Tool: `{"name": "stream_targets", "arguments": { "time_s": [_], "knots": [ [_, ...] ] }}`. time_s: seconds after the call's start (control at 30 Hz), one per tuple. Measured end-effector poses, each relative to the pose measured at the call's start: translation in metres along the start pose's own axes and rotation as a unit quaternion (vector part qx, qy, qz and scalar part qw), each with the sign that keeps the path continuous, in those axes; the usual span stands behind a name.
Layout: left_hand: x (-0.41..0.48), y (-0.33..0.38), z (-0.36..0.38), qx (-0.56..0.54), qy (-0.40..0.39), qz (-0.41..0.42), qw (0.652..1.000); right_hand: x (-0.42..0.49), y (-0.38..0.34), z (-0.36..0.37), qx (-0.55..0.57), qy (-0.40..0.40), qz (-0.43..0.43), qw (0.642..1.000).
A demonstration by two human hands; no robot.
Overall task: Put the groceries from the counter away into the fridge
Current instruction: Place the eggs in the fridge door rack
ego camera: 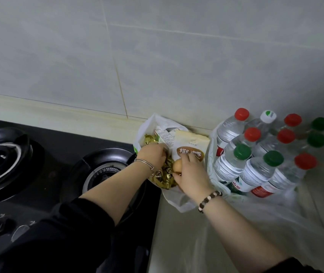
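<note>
since the groceries lie loose in a white plastic bag (176, 201) on the counter (169, 239), both hands dip into its mouth: the right hand (191, 174) curls thumb and fingers round a brown egg (177, 165), wrist bent down. just left of that grip the left hand (153, 156) burrows among gold packets (164, 177), fingertips hidden, so i cannot tell what it holds; water bottles (255, 170) stand right of the egg grip, untouched.

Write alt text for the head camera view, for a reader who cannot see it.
Two hands reach into a white plastic bag of groceries on a counter, the right hand holding a brown egg, the left hand among gold packets. A gas stove sits left; bagged water bottles stand right.
</note>
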State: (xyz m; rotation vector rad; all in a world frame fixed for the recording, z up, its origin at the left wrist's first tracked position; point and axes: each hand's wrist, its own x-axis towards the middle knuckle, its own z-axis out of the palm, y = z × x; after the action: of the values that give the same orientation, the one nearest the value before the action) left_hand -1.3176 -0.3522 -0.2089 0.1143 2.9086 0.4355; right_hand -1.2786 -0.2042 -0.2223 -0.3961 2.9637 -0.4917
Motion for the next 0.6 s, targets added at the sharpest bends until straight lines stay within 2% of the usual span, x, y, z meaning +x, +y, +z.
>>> {"name": "stream_targets", "arguments": {
  "time_s": [0.13,0.3,0.6],
  "knots": [
    [0.007,0.002,0.003,0.013,-0.011,-0.015,1.0,0.007,-0.004,0.005,-0.026,-0.046,0.023,0.998],
    [0.011,0.005,0.003,-0.019,-0.009,-0.044,0.999,0.013,-0.003,0.007,-0.019,-0.041,0.021,0.999],
    [-0.012,0.002,-0.011,-0.132,0.097,-0.033,0.986,0.005,-0.006,-0.016,0.007,0.021,0.014,1.0]
  ]
}}
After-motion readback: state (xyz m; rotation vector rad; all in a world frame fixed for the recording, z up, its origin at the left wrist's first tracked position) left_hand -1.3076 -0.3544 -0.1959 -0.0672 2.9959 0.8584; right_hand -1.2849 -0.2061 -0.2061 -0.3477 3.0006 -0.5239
